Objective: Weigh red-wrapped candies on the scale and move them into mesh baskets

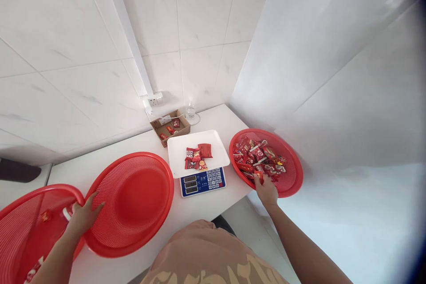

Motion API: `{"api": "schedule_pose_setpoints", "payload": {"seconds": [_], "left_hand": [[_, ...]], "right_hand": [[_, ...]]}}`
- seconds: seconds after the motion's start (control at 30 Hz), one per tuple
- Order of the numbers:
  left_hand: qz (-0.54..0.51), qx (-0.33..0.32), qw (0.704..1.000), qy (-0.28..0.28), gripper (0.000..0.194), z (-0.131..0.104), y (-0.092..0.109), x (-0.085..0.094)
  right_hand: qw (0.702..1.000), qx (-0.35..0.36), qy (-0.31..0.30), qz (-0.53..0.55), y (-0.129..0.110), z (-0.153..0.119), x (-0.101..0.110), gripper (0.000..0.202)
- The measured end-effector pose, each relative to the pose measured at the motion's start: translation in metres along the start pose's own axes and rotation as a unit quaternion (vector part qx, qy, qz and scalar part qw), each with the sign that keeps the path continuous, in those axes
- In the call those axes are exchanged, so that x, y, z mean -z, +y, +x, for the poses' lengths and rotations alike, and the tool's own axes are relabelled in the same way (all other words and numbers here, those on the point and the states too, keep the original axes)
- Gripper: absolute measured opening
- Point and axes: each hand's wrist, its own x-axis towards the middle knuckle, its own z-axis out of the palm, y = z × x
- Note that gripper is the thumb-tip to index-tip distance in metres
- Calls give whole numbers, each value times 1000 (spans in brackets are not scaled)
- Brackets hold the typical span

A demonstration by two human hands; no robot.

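Note:
My right hand is at the near rim of the right red basket, its fingers closed on a small red snack packet. That basket holds a heap of red wrapped packets. My left hand hangs over the meeting rims of two other red baskets, fingers apart. Just beside its fingers a white and red packet shows in the far-left basket. The middle basket has a bare bottom. Several red packets lie on the white pan of a scale.
The scale's blue keypad panel faces me. Behind the pan stands a cardboard box with a few red packets, beside a clear bottle. A wall socket is at the back; walls border the white table.

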Motion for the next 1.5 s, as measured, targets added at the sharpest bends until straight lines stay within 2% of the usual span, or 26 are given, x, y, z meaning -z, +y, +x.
{"api": "schedule_pose_setpoints", "payload": {"seconds": [0.1,0.17,0.23,0.27,0.33,0.37,0.43,0.53,0.6,0.7,0.8,0.9,1.0,1.27,1.37,1.5], "left_hand": [[17,32,999,-7,69,-4,10,3],[45,39,998,32,67,-7,21,4],[75,18,992,97,65,-11,41,2],[84,-14,988,127,63,-14,56,-1],[86,-139,969,185,58,-21,95,-12],[85,-210,957,184,57,-26,118,-20],[78,-321,933,141,56,-35,167,-40],[88,-463,882,-20,62,-44,236,-69],[102,-466,874,-94,72,-42,271,-84],[112,-468,867,-131,87,-31,303,-94],[113,-473,862,-139,89,-18,317,-96],[108,-463,870,-128,67,-14,320,-93],[98,-449,880,-118,50,-16,314,-90],[70,-410,903,-104,38,-20,288,-78],[82,-417,898,-112,36,-24,289,-75],[119,-409,897,-115,34,-30,299,-77]], "right_hand": [[1000,-6,-1,-7,0,0,0,48],[1000,-9,-5,-11,-1,-1,0,49],[1000,-16,-7,-15,-3,-2,0,49],[1000,-21,-8,-17,-4,-2,1,49],[999,-29,-9,-24,-7,-3,1,47],[999,-31,-10,-28,-8,-3,1,47],[999,-32,-12,-37,-10,-4,0,46],[998,-34,-19,-48,-12,-5,-1,48],[998,-35,-21,-56,-12,-5,-1,49],[997,-38,-23,-62,-13,-5,-1,49],[997,-44,-32,-63,-13,-5,-1,47],[997,-43,-33,-62,-14,-5,-1,47],[997,-42,-31,-65,-16,-5,1,47],[996,-35,-43,-72,-18,-7,2,50],[996,-35,-44,-74,-17,-7,2,51],[996,-34,-42,-74,-17,-7,1,51]]}}
